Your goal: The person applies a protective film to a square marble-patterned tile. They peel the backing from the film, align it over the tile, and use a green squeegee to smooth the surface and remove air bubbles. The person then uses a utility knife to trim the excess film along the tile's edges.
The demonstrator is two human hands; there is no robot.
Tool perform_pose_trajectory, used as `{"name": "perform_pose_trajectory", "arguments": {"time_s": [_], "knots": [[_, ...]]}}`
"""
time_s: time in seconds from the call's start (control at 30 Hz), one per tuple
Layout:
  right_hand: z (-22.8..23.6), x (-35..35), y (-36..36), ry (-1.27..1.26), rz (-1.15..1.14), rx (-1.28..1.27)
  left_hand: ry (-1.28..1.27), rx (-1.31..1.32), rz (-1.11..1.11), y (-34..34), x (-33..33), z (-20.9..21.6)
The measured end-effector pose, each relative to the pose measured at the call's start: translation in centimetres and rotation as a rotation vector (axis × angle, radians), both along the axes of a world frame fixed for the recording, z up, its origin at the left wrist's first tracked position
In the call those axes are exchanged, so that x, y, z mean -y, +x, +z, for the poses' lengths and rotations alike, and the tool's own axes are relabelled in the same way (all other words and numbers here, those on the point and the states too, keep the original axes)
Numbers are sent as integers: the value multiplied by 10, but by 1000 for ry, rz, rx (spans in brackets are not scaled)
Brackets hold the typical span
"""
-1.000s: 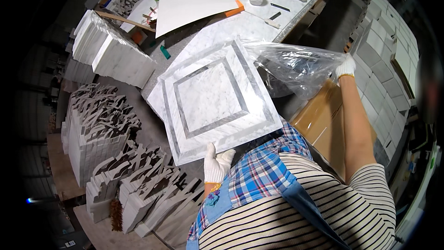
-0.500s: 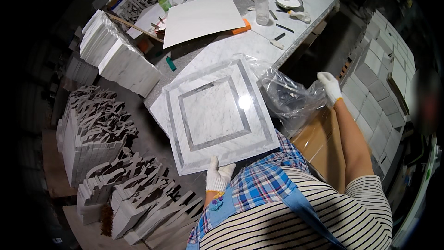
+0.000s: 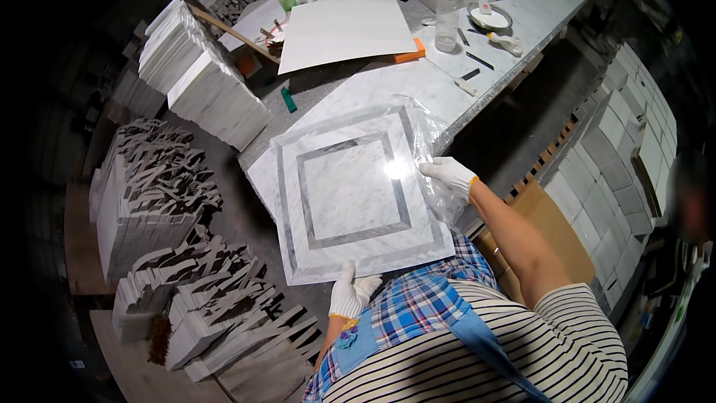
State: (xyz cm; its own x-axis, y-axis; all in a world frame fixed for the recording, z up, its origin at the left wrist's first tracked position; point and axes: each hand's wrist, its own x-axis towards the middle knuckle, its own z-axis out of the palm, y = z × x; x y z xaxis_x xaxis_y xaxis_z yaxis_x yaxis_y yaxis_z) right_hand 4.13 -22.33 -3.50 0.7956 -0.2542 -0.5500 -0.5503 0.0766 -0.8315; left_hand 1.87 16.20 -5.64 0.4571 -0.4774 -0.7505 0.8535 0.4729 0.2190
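Observation:
A square white marble tile (image 3: 350, 194) with inlaid grey bands lies tilted at the table's near corner, its near edge reaching out over my lap. My left hand (image 3: 350, 292), in a white knit glove, is closed on that near edge, thumb on the edge and the other fingers partly hidden beneath. Clear plastic film (image 3: 441, 200) is bunched along the tile's right side, and a glossy sheet of it appears to lie over the right part of the tile. My gloved right hand (image 3: 450, 175) grips the film against the right edge; some of its fingertips are hidden in the folds.
The marble-topped table (image 3: 455, 116) holds a white sheet (image 3: 347, 33), a clear bottle (image 3: 446, 26), a bowl (image 3: 491, 17) and a brush (image 3: 466, 86). Stacked slabs (image 3: 212, 93) stand at left, with piles of thin stone strips (image 3: 160, 179) below. Cardboard (image 3: 552, 231) and stacked tiles (image 3: 597, 186) are at right.
My right hand has moved left and inward from the outstretched film to the tile's right edge, and the film has drawn in with it. My left hand stays on the near edge.

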Motion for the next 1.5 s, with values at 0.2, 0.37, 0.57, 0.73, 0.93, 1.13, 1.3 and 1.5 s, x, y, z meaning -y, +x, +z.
{"name": "perform_pose_trajectory", "arguments": {"time_s": [0.2,0.37,0.57,0.73,0.93,1.13,1.3,1.5], "knots": [[-32,-28,-30,69,-178,127,319,66,-260,29,-21,27],[-36,-65,-65,216,-488,127,465,224,-581,82,-36,23],[-43,-91,-67,239,-730,168,389,230,-379,110,-23,26],[-24,-108,-61,334,-884,186,394,387,-195,51,-13,44],[-27,-110,-68,213,-842,127,843,458,-612,64,12,59],[-14,-143,-61,88,-840,-44,1054,738,-831,111,11,85],[-59,-151,-56,-9,-702,-126,1164,1090,-941,165,20,84],[0,-189,-31,80,-485,-89,1528,1008,-777,227,3,53]]}}
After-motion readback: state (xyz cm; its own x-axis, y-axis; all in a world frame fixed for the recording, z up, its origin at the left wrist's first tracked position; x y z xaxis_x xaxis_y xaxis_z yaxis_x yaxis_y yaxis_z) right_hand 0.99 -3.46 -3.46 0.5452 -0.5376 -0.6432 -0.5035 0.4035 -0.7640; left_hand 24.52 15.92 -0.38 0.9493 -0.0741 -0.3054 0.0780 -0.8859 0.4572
